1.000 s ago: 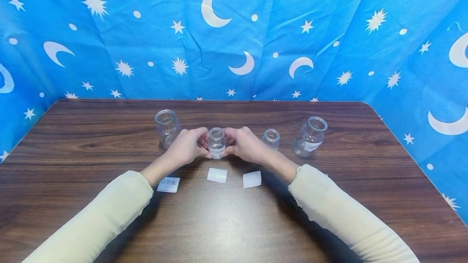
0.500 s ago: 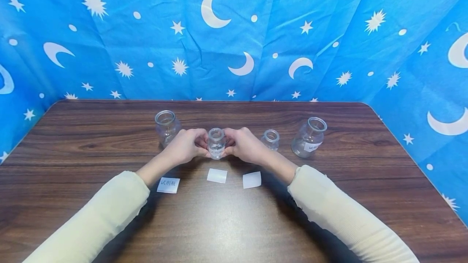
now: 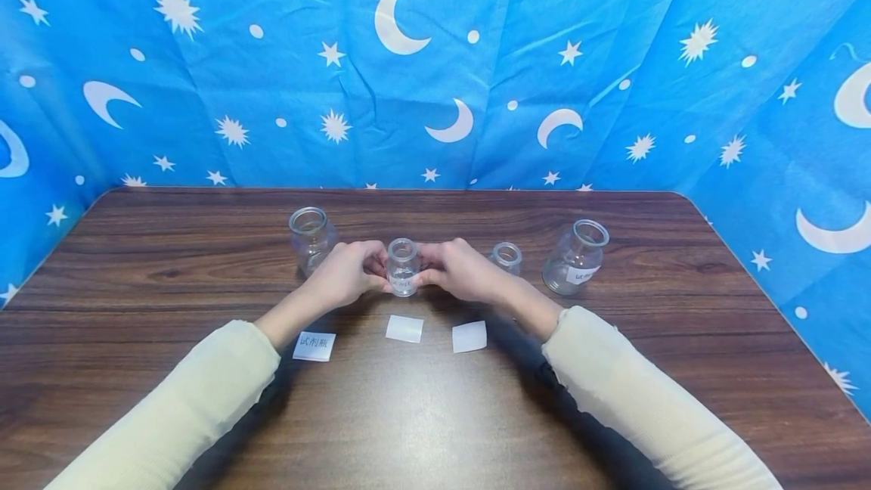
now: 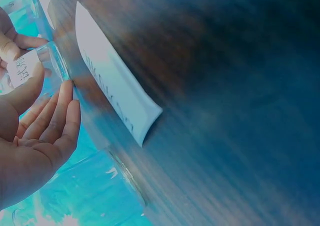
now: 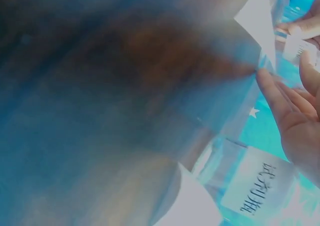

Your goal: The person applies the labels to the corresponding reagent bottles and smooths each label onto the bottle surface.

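A small clear glass jar (image 3: 404, 250) stands upright between both hands at the middle of the table, with a white label (image 3: 400, 283) on its front. My left hand (image 3: 345, 276) holds the jar from the left, thumb at the label's edge in the left wrist view, fingers around the jar's lower side. From the right, my right hand (image 3: 464, 271) grips it too, the thumb lying on the label in front and the fingers behind. Printed characters show on the label (image 4: 22, 71) in the left wrist view. The fingers partly hide the jar's sides.
To the left stands a large glass jar (image 3: 311, 233), partly behind the left hand. Beyond the right wrist are a small jar (image 3: 506, 254) and a large labelled jar (image 3: 568, 269). Three paper labels lie in front: one printed (image 3: 314, 346), one central (image 3: 404, 328), one right (image 3: 469, 336).
My right thumb has slid slightly left across the label, covering more of its right part. The left hand and the jar stay almost where they were.
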The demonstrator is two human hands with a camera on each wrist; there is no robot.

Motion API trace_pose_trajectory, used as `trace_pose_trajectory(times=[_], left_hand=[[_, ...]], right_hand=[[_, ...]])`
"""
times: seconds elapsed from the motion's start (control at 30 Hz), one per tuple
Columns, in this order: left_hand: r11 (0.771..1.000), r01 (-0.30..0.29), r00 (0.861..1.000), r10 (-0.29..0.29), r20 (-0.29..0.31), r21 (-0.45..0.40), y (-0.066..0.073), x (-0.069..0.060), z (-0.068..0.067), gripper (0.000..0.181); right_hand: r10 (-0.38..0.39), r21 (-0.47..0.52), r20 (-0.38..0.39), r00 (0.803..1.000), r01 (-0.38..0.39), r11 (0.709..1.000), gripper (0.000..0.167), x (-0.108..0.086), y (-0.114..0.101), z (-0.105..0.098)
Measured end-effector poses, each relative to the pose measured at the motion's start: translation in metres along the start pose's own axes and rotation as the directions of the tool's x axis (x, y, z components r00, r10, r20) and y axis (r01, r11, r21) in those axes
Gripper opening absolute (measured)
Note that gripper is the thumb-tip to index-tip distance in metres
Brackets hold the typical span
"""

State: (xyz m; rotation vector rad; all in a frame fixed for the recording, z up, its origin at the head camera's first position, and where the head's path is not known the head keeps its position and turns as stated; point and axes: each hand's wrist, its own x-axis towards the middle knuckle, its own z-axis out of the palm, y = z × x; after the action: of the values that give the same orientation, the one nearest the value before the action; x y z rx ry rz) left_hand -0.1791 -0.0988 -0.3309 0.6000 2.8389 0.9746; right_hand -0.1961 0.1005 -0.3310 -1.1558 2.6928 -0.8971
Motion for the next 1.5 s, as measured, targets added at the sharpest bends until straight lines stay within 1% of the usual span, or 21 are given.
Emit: trace_pose_trajectory(times=[0.13,0.27,0.43,0.5,0.57,0.7,0.87,1.0,1.1,1.17,1.23,1.33,1.43,1.5], left_hand=[[1.000,0.012,1.000,-0.012,-0.001,0.004,0.000,-0.001,0.001,0.023],[0.999,0.036,0.999,-0.036,0.006,0.005,-0.001,-0.002,0.002,0.028],[0.998,0.069,0.997,-0.069,0.045,0.001,-0.002,-0.004,0.000,0.040],[0.998,0.067,0.996,-0.067,0.067,-0.001,-0.001,-0.006,-0.002,0.043],[0.999,0.052,0.995,-0.053,0.087,0.005,-0.002,-0.009,-0.004,0.043],[0.999,0.029,0.990,-0.031,0.135,0.015,-0.005,-0.019,-0.010,0.039],[1.000,0.005,0.980,-0.008,0.198,0.013,-0.013,-0.037,-0.022,0.038],[1.000,-0.011,0.971,0.006,0.239,0.019,-0.018,-0.053,-0.031,0.040],[0.999,-0.033,0.969,0.025,0.244,0.031,-0.023,-0.064,-0.037,0.040],[0.998,-0.046,0.971,0.035,0.238,0.044,-0.028,-0.072,-0.041,0.041],[0.997,-0.050,0.973,0.036,0.228,0.054,-0.033,-0.080,-0.044,0.041],[0.996,-0.052,0.977,0.037,0.209,0.068,-0.042,-0.090,-0.045,0.041],[0.994,-0.076,0.981,0.061,0.184,0.074,-0.048,-0.097,-0.044,0.040],[0.992,-0.100,0.983,0.086,0.163,0.079,-0.051,-0.099,-0.041,0.040]], right_hand=[[-0.014,-0.010,0.024,1.000,0.015,1.000,0.043,0.000,0.000,-0.003],[0.013,0.002,0.007,1.000,-0.013,1.000,0.043,0.000,-0.001,-0.001],[0.045,0.046,-0.021,0.999,-0.044,0.998,0.041,0.000,-0.002,0.003],[0.044,0.054,-0.030,0.999,-0.043,0.998,0.041,-0.001,-0.002,0.004],[0.041,0.055,-0.042,0.998,-0.039,0.998,0.042,-0.002,-0.002,0.004],[0.050,0.046,-0.065,0.997,-0.047,0.998,0.043,-0.005,-0.003,0.003],[0.087,0.051,-0.097,0.992,-0.082,0.995,0.041,-0.011,-0.005,-0.001],[0.083,0.061,-0.139,0.987,-0.075,0.995,0.030,-0.016,-0.009,-0.003],[0.096,0.087,-0.161,0.982,-0.083,0.993,0.022,-0.020,-0.015,-0.004],[0.100,0.127,-0.152,0.983,-0.081,0.989,0.020,-0.023,-0.020,-0.004],[0.091,0.166,-0.124,0.988,-0.070,0.984,0.021,-0.024,-0.027,-0.003],[0.056,0.230,-0.045,0.997,-0.044,0.972,0.025,-0.022,-0.037,0.001],[0.039,0.316,0.038,0.998,-0.049,0.947,0.031,-0.016,-0.047,0.010],[0.052,0.379,0.089,0.995,-0.082,0.922,0.034,-0.010,-0.054,0.016]])
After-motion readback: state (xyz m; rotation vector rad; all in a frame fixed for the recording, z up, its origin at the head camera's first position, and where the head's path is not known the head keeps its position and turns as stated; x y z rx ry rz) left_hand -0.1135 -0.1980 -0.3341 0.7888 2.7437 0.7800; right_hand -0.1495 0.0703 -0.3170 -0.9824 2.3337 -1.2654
